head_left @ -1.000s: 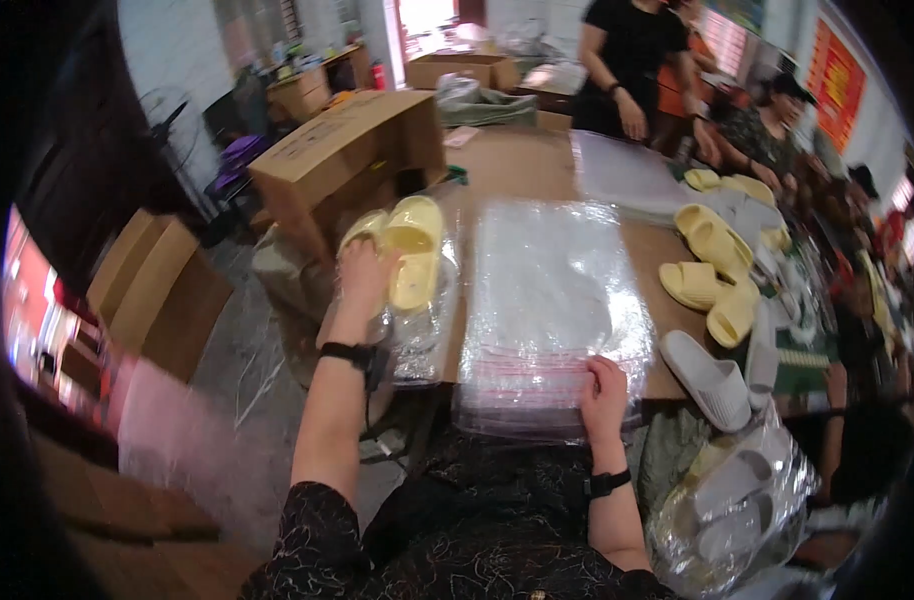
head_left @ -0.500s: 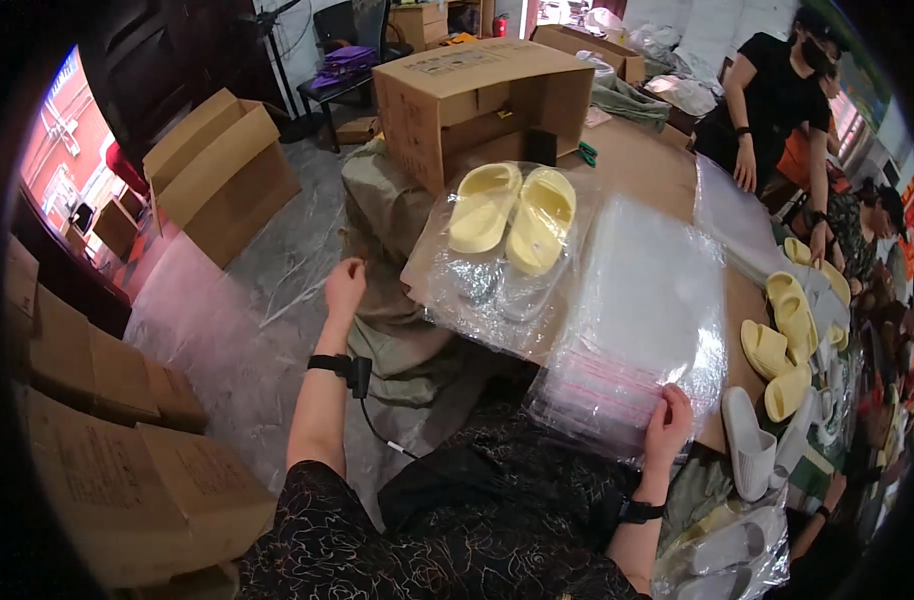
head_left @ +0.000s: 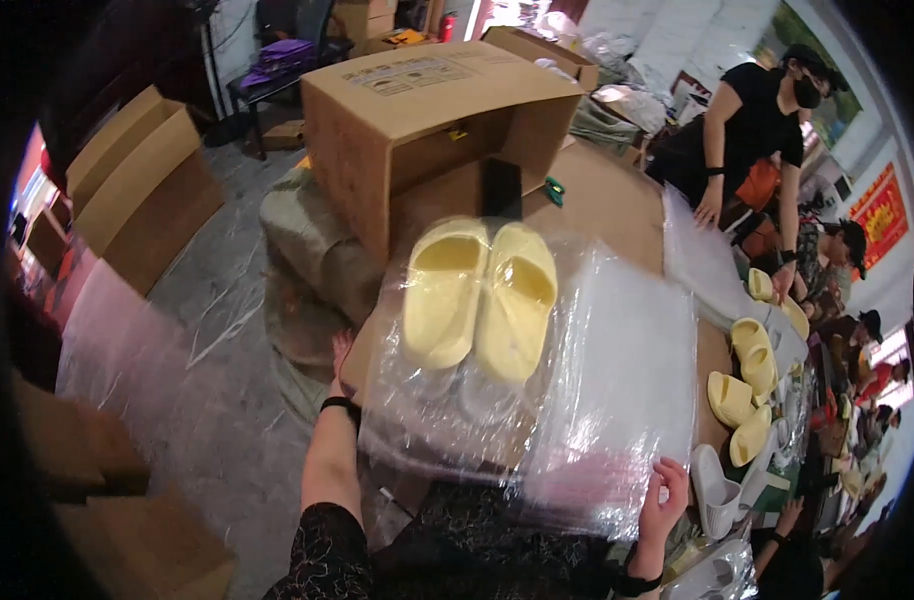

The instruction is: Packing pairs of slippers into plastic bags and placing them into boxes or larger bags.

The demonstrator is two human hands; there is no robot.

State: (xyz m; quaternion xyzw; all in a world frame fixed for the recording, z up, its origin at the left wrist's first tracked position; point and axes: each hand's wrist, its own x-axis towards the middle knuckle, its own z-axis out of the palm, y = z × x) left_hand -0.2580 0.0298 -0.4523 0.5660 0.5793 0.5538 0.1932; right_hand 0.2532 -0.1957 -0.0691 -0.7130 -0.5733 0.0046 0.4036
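Note:
A pair of pale yellow slippers (head_left: 480, 297) lies side by side on a crumpled clear plastic bag (head_left: 447, 410) at the table's near left corner. My left hand (head_left: 339, 352) rests, fingers extended, against the table's left edge beside that bag, partly hidden behind the plastic. To the right lies a flat stack of clear plastic bags (head_left: 622, 370). My right hand (head_left: 663, 493) rests on the stack's near edge with its fingers spread, holding nothing.
A big open cardboard box (head_left: 417, 110) stands behind the slippers. More yellow slippers (head_left: 742, 385) and a white one (head_left: 714, 490) lie at the right. A person in black (head_left: 752, 130) works at the far side. Cardboard boxes (head_left: 137, 185) stand on the floor to the left.
My view has swung left and closer to the yellow slippers. My left hand has left the slippers and dropped to the table's left edge. My right hand stays on the bag stack.

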